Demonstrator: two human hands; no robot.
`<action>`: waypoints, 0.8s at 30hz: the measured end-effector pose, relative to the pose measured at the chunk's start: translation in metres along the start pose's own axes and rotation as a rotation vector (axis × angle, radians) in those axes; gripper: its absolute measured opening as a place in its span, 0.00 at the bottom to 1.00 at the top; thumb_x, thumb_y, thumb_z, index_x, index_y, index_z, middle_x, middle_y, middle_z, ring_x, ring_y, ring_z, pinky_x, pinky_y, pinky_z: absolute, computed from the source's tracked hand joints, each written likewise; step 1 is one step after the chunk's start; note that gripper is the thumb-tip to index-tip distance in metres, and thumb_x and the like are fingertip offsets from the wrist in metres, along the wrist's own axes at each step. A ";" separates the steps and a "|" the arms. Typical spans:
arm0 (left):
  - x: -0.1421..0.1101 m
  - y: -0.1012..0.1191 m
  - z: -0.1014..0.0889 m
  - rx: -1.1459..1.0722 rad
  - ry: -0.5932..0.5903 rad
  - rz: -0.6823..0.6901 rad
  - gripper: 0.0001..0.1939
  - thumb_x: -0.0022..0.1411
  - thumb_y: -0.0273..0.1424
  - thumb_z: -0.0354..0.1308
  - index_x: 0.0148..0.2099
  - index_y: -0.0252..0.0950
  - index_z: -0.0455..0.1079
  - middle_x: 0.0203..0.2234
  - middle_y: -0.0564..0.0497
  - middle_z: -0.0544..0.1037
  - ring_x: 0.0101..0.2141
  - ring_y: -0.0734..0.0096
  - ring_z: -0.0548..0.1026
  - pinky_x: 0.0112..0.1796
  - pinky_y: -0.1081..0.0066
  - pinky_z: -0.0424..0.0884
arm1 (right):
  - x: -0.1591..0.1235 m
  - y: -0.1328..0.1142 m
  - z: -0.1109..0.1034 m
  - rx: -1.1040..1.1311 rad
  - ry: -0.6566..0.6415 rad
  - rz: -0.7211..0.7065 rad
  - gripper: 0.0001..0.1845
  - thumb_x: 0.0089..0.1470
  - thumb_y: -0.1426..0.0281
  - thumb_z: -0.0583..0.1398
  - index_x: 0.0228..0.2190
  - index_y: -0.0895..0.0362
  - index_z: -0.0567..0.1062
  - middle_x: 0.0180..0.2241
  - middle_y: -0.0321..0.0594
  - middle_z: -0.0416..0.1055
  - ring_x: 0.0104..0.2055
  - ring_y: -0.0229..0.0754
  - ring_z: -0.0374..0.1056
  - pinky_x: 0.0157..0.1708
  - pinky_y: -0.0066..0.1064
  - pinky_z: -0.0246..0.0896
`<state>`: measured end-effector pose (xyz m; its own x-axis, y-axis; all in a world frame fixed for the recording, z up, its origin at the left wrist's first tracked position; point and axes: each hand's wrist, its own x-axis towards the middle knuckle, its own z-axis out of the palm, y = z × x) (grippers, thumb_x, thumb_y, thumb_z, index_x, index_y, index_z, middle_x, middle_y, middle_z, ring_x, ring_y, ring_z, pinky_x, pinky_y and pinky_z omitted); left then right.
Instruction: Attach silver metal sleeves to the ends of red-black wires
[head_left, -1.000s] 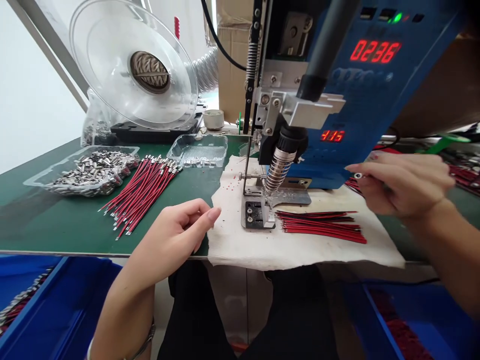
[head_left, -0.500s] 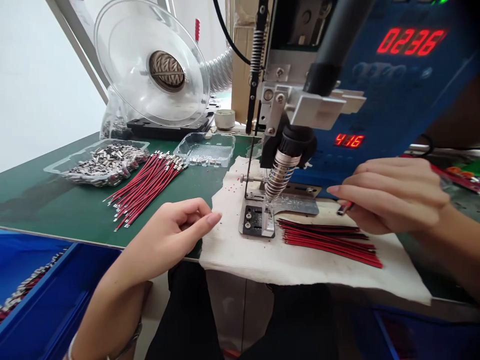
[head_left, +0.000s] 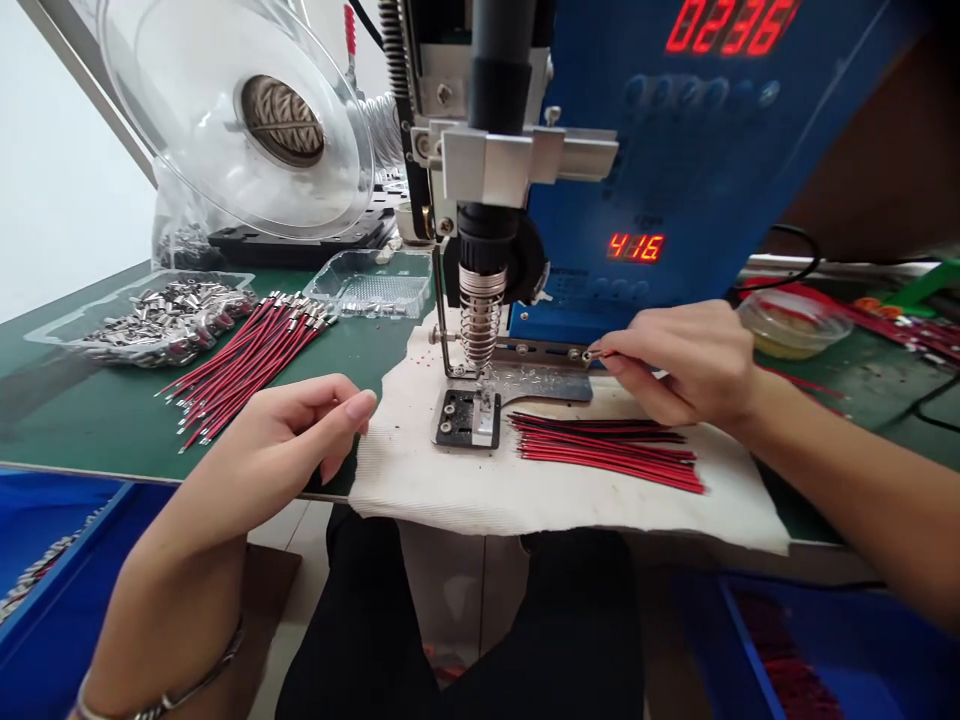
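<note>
Head view: green counter (head_left: 90, 420), white cloth (head_left: 420, 490) on it in front of the blue machine (head_left: 675, 190); pale wall (head_left: 45, 150) far left of machine. Left of machine: one clear disc (head_left: 187, 110), one metal-filled tray (head_left: 45, 335), one second clear tray (head_left: 405, 265), one wire bundle (head_left: 240, 360). Right of machine: one round tub (head_left: 795, 320). Second bundle (head_left: 607, 450), front of machine; wires too overlapped to count. Right hand (head_left: 679, 360), front of machine: grip pinched on one metal-tipped wire (head_left: 587, 355). Left hand (head_left: 300, 430), left of machine: grip loosely curled, can't tell if holding anything.
</note>
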<state>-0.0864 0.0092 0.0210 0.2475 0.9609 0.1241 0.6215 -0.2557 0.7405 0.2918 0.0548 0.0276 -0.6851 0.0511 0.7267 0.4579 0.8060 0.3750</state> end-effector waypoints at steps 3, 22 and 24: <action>-0.004 0.002 0.003 -0.008 0.107 0.046 0.22 0.72 0.37 0.56 0.24 0.38 0.66 0.17 0.56 0.68 0.21 0.77 0.64 0.24 0.74 0.61 | 0.000 0.000 0.001 -0.006 0.009 0.034 0.07 0.68 0.75 0.59 0.37 0.54 0.76 0.24 0.32 0.74 0.21 0.34 0.67 0.22 0.28 0.59; -0.064 -0.018 0.031 0.333 0.531 0.451 0.08 0.65 0.23 0.60 0.37 0.42 0.71 0.23 0.56 0.73 0.24 0.74 0.66 0.29 0.70 0.63 | -0.002 0.000 0.000 0.013 -0.038 0.093 0.07 0.67 0.75 0.60 0.37 0.55 0.77 0.26 0.34 0.78 0.23 0.36 0.71 0.23 0.30 0.62; -0.068 -0.018 0.028 0.340 0.405 0.508 0.10 0.63 0.21 0.59 0.40 0.43 0.71 0.26 0.55 0.75 0.26 0.73 0.71 0.30 0.71 0.67 | -0.002 -0.001 0.001 0.018 -0.029 0.098 0.07 0.67 0.75 0.60 0.36 0.55 0.77 0.25 0.33 0.77 0.23 0.36 0.72 0.23 0.29 0.62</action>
<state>-0.0937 -0.0548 -0.0195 0.3136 0.6617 0.6810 0.7159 -0.6359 0.2883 0.2922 0.0543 0.0253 -0.6538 0.1465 0.7424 0.5134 0.8066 0.2930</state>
